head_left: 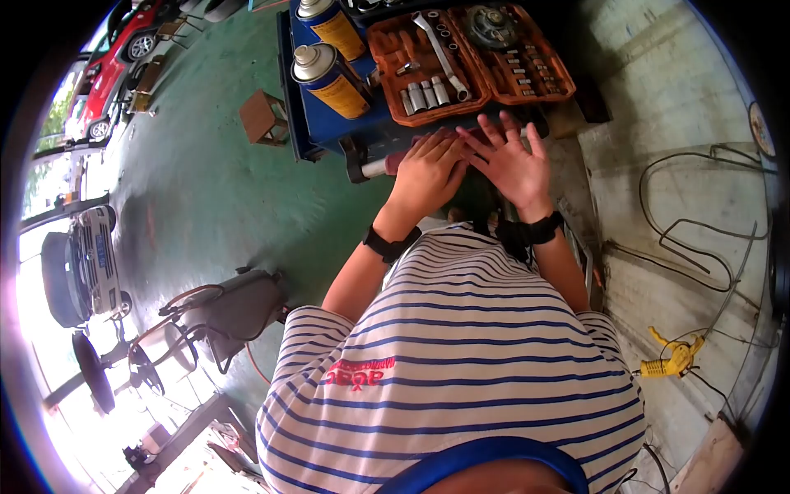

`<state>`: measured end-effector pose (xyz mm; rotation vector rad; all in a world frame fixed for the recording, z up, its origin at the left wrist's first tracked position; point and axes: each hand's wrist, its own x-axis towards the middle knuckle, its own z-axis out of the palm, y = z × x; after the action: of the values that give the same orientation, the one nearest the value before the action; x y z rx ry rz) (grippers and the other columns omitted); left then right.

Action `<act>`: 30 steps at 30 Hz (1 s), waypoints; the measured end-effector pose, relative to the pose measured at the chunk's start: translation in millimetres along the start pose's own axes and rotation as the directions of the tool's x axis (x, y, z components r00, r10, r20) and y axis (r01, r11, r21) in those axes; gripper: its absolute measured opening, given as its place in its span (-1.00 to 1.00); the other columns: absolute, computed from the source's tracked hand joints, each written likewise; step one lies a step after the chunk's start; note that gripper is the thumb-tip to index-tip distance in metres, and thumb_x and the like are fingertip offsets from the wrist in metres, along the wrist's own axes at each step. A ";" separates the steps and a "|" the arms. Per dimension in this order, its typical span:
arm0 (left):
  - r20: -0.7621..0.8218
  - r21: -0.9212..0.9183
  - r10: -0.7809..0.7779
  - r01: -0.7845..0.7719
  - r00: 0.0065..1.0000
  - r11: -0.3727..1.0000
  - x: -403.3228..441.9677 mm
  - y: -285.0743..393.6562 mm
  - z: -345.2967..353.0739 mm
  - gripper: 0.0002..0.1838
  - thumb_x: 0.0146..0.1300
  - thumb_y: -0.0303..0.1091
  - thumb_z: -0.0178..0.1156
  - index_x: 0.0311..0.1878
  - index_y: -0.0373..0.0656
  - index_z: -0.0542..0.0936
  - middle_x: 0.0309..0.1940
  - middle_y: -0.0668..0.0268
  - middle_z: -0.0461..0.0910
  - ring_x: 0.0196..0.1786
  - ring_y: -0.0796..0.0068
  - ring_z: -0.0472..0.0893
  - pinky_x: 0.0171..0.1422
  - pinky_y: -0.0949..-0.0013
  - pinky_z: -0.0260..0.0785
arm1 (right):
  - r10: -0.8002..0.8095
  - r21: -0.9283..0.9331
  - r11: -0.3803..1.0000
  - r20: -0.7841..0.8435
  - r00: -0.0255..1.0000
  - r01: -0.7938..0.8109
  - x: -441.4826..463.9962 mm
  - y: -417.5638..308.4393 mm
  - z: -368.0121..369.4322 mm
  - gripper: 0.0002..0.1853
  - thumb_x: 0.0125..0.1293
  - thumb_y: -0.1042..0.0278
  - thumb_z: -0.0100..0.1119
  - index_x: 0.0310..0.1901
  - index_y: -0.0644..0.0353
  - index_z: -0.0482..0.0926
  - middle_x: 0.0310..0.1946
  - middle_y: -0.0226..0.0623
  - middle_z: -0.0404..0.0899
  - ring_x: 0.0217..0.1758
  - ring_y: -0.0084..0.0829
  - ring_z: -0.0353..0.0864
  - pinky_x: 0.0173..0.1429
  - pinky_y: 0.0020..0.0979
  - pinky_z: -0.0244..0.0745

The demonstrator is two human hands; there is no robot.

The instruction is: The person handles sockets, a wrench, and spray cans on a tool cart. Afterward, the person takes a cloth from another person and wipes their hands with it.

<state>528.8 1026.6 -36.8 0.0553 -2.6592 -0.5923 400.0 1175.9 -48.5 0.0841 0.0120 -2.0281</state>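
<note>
Both of my hands are held in front of my chest, close to the near edge of a blue tool cart. My left hand (429, 171) is open, palm down, its fingers stretched out over the cart's red-wrapped handle (396, 162); I cannot tell if it touches the handle. My right hand (515, 165) is open with its palm up and fingers spread, its fingertips meeting or overlapping the left ones. Just beyond them lies an opened orange socket set case (395, 116). A ratchet wrench (443, 56) rests slantwise across the case, above several sockets (425, 95).
Two spray cans (333, 82) with yellow and blue labels stand on the cart (317, 125) left of the case. A wooden stool (262, 117) is on the green floor. Farther left are a wheelbarrow (234, 317) and parked cars. A yellow air gun (673, 359) and hoses lie at right.
</note>
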 end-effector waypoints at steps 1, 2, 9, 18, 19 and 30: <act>0.001 -0.001 0.003 -0.003 1.000 1.000 -2.8 -3.8 7.2 -0.57 0.27 -0.40 0.25 0.20 -0.28 0.54 0.24 0.06 0.55 0.31 0.08 0.52 0.39 0.09 0.37 | -0.033 -0.057 0.998 -0.211 0.977 0.021 1.9 -0.9 -5.7 -0.37 0.55 -0.22 -0.25 0.51 -0.11 0.20 0.53 0.00 0.11 0.61 0.16 -0.06 0.59 0.23 -0.10; -0.011 0.069 0.028 -0.028 1.000 0.997 -5.6 -7.8 14.0 -0.55 0.23 -0.37 0.26 0.19 -0.25 0.55 0.24 0.08 0.54 0.31 0.11 0.52 0.39 0.10 0.37 | 0.042 0.010 0.999 0.040 0.998 -0.042 3.1 -7.2 -26.5 -0.42 0.54 -0.16 -0.17 0.43 -0.02 0.31 0.48 0.03 0.20 0.60 0.16 -0.01 0.58 0.21 -0.03; -0.008 0.054 0.019 -0.019 1.000 0.998 -14.5 -10.4 4.7 -0.52 0.19 -0.43 0.22 0.22 -0.22 0.54 0.29 0.15 0.52 0.35 0.20 0.49 0.44 0.12 0.32 | 0.097 -0.224 0.966 -0.161 0.982 -0.132 8.1 -27.1 -14.7 -0.37 0.58 0.04 -0.24 0.46 0.39 0.18 0.50 0.09 0.15 0.61 0.03 0.03 0.65 -0.01 -0.04; 0.028 0.012 0.011 -0.012 1.000 1.000 -19.2 -15.5 2.6 -0.48 0.19 -0.52 0.17 0.28 -0.22 0.51 0.33 0.11 0.48 0.38 0.14 0.45 0.46 0.07 0.29 | 0.216 -0.207 0.950 -0.104 0.971 -0.233 -12.2 -75.2 -31.4 -0.38 0.54 0.17 -0.24 0.38 0.61 0.21 0.42 0.24 0.25 0.54 0.03 0.20 0.63 -0.06 0.07; 0.032 0.007 0.013 -0.013 0.999 1.000 -19.3 -15.3 2.5 -0.48 0.19 -0.52 0.17 0.28 -0.22 0.51 0.33 0.11 0.48 0.38 0.14 0.45 0.46 0.07 0.29 | 0.203 -0.219 0.951 -0.090 0.975 -0.218 -14.7 -76.4 -31.4 -0.38 0.53 0.17 -0.24 0.37 0.62 0.21 0.42 0.25 0.25 0.54 0.04 0.21 0.63 -0.06 0.07; 0.062 0.065 0.043 -0.047 0.997 0.997 -25.2 -17.6 7.5 -0.39 0.15 -0.53 0.15 0.35 -0.22 0.44 0.42 0.16 0.38 0.48 0.20 0.35 0.55 0.09 0.16 | -0.592 -0.998 0.033 -0.066 0.803 -0.057 -35.4 -59.1 -28.8 -0.62 0.45 0.20 0.13 0.12 0.32 0.51 0.05 -0.13 0.63 0.10 -0.30 0.64 0.18 -0.34 0.51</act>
<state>547.9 1016.7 -60.0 -0.0040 -2.7306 -0.4981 364.2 1235.0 -76.7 -0.3396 1.9576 -1.8512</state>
